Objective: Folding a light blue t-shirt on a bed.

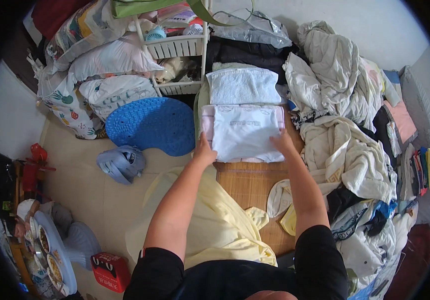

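Observation:
A folded white shirt (242, 132) with a grey print band near its top lies in front of me. Pink folded cloth (207, 120) shows along its left side and underneath. At the shirt's lower left edge, my left hand (206, 151) is closed on the fabric, its fingertips partly hidden. My right hand (282, 142) pinches the opposite edge, thumb over the cloth. Just beyond the shirt sits a folded white towel (243, 86). The wooden mat (250, 182) shows beneath and nearer to me.
Rumpled white bedding (332, 70) and a cream blanket (345, 155) heap up at the right. Pale yellow cloth (210, 215) spreads between my arms. To the left are a blue oval mat (150, 125), a blue-grey bundle (121, 164), a white shelf rack (177, 48) and a red box (110, 271).

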Demonstrator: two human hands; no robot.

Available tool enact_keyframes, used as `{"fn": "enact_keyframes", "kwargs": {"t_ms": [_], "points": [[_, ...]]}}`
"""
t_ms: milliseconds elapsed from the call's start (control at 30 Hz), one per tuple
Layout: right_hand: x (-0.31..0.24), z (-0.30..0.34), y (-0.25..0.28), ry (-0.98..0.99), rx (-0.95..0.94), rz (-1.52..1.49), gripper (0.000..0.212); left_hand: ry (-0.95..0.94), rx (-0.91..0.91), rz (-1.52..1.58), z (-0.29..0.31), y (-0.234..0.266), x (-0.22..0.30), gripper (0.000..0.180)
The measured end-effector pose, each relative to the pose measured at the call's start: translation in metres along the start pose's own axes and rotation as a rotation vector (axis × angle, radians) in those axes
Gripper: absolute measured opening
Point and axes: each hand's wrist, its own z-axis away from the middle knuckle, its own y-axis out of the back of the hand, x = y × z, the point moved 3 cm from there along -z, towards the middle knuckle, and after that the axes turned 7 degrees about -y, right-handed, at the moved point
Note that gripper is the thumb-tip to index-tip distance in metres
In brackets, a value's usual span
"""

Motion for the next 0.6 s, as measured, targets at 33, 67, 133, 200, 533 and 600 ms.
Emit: {"fn": "enact_keyframes", "kwargs": {"t_ms": [33,67,133,200,533,600], "points": [[0.022,-0.01,-0.004,-0.036,0.035,0.184,0.071,0.069,-0.07,-0.026,0.002,-0.008,0.014,0.081],[0.009,-0.002,-0.012,-0.024,0.072,0.177,0.071,0.174,-0.117,-0.076,0.008,0.002,0.014,0.083],[-0.022,0.015,-0.006,-0.01,0.105,0.173,0.071,0.093,-0.08,-0.176,0.005,0.027,0.034,0.079],[-0.049,0.021,0.005,0.224,0.361,0.314,0.066,0.008,-0.05,-0.27,-0.011,0.032,0.043,0.076],[-0.045,-0.026,-0.058,0.379,0.213,0.442,0.072,-0.445,-0.091,-0.458,-0.059,-0.057,0.054,0.072],[-0.052,-0.035,-0.063,0.378,0.212,0.422,0.074,-0.343,-0.109,-0.517,-0.059,-0.058,0.028,0.078]]}}
